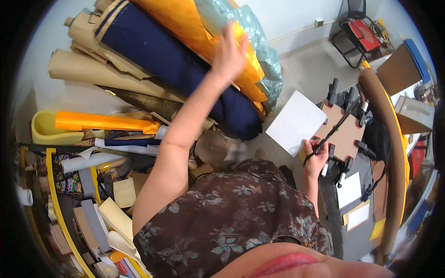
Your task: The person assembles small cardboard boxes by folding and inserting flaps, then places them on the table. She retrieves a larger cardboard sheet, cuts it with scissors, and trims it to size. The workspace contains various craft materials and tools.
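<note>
My left hand (228,56) reaches up and away over the rolls of material, its fingers stretched out and slightly blurred. It lies against or just above a shiny golden-orange fabric (252,69); I cannot tell whether it touches. Beside it is a thick dark blue roll (162,58). At the right, my right hand (316,160) is closed around a thin black rod (337,127) that slants up and away. Its fingers also meet the near corner of a white square sheet or board (296,121), which extends away from the hand.
Tan rolls (106,74) and pale green patterned wrapping (263,51) flank the blue roll. A brown board (345,132) with several black-and-red clamps lies on the dark table (340,222). A long brown roll (396,153) edges it. Shelves of paper (118,213) stand left; a chair (354,34) stands far right.
</note>
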Motion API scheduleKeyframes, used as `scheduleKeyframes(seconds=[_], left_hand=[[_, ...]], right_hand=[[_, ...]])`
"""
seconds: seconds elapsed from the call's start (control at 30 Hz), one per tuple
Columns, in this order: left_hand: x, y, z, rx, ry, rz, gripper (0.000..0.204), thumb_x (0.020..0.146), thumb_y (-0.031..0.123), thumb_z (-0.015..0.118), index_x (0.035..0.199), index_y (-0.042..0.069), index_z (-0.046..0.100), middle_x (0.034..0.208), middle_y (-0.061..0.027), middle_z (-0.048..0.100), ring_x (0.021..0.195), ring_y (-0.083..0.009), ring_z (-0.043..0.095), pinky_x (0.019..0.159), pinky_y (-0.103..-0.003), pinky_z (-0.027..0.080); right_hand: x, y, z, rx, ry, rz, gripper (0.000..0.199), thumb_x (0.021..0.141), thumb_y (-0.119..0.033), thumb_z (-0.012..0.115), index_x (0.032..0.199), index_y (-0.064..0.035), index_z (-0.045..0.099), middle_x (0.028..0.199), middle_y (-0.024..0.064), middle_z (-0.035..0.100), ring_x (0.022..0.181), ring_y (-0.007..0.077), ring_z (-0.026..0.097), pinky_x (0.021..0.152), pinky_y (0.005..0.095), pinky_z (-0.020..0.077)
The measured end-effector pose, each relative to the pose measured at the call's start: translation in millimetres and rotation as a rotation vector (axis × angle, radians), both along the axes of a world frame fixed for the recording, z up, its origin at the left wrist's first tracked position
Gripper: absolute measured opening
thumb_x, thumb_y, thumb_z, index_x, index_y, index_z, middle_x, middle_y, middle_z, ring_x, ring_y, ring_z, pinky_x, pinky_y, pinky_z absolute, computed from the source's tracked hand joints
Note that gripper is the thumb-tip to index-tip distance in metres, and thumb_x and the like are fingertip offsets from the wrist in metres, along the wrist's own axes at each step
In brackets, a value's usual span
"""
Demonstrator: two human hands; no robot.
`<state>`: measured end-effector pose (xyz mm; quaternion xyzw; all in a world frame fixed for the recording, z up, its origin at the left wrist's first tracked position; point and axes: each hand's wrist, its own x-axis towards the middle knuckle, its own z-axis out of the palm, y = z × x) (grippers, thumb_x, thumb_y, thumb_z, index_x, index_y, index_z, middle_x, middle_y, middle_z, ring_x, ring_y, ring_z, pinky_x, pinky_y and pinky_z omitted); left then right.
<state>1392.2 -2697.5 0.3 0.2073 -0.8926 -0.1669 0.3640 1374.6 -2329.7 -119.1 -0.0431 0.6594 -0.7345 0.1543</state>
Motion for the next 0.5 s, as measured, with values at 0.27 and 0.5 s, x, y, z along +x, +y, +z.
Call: scheduleKeyframes(seconds=[0.27,0.5], left_hand=[[60.9,-19.8,27.5,0.236,-0.551,0.308,0.054,0.094,0.044,0.049,0.073,-0.002,0.066,0.081,-0.0225,0.066,0.083,-0.0392,0.064,0.076,-0.046,0.050],[199.2,-6.3,-13.2,0.202,-0.122,0.339,0.024,0.075,-0.010,0.065,0.095,0.000,0.058,0.101,-0.0126,0.055,0.087,-0.0254,0.062,0.080,-0.032,0.051]], right_hand=[[-48.8,-33.2,19.5,0.095,-0.002,0.083,0.026,0.081,-0.005,0.075,0.089,-0.0072,0.051,0.083,0.0011,0.060,0.074,0.0073,0.055,0.068,0.0213,0.0444],[-79.6,-107.1,37.2,-0.079,-0.037,0.292,0.027,0.080,-0.008,0.077,0.091,-0.0051,0.052,0.088,0.0048,0.064,0.078,0.0100,0.058,0.070,0.0238,0.0473]])
